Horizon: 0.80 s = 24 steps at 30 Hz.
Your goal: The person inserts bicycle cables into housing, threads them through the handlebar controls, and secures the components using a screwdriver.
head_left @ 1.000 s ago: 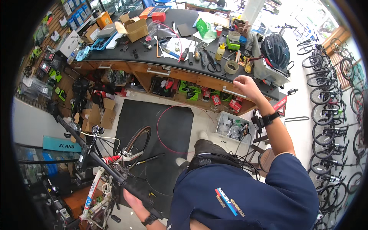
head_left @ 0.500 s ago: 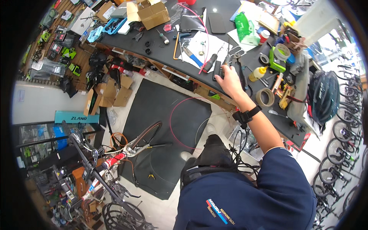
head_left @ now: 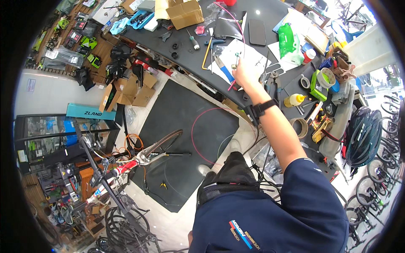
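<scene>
My right hand (head_left: 245, 76) reaches over a white sheet of paper (head_left: 252, 55) on the dark workbench. Its fingers are drawn together by a small metal part (head_left: 234, 66); whatever they grip is too small or hidden to make out. A pink cable (head_left: 242, 29) runs down the bench and passes behind this hand. Just left of the fingers lies a blue-handled tool (head_left: 224, 69), with an orange bent rod (head_left: 206, 55) beyond it. Pliers (head_left: 274, 82) rest to the right of my wrist. Only a sliver of skin shows at the lower edge on my left side; no left hand is visible.
Toward the right of the bench are a yellow bottle (head_left: 294, 100), a tape roll (head_left: 298, 127) and a green box (head_left: 318, 86). A cardboard box (head_left: 184, 14) stands at the back. A bicycle frame (head_left: 126, 166) is at lower left, beside a black floor mat (head_left: 185, 122).
My right hand has left the dark tools near the bench edge and moved left and away from me, onto the white paper. The whole view has shifted slightly.
</scene>
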### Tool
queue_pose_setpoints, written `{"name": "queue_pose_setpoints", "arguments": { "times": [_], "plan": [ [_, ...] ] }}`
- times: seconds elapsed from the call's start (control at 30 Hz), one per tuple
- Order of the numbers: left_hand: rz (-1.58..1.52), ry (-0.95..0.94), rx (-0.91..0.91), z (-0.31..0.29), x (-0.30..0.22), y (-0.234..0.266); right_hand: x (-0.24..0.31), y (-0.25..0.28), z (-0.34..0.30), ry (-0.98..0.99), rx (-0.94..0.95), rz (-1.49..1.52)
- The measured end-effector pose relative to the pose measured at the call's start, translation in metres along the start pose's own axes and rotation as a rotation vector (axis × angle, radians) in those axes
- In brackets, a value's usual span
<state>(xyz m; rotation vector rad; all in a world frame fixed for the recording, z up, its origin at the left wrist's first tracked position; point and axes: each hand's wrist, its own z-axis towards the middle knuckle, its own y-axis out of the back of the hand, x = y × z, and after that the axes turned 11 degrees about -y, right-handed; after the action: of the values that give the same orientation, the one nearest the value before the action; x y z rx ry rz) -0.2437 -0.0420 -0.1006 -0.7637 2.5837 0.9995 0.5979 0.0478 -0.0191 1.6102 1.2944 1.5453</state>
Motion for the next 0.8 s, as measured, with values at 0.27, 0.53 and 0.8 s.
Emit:
{"name": "queue_pose_setpoints", "arguments": {
  "times": [0.27,0.53,0.8],
  "plan": [
    [-0.086,-0.055,0.003,0.006,-0.019,-0.024,-0.004,-0.037,0.048,-0.124,-0.120,-0.003],
    [-0.187,-0.111,-0.012,-0.028,-0.003,-0.029,-0.047,-0.035,0.098,-0.006,0.467,0.753],
    [-0.365,-0.069,-0.114,-0.020,-0.033,-0.016,-0.021,0.052,0.028,0.226,0.719,1.468]
  ]
}}
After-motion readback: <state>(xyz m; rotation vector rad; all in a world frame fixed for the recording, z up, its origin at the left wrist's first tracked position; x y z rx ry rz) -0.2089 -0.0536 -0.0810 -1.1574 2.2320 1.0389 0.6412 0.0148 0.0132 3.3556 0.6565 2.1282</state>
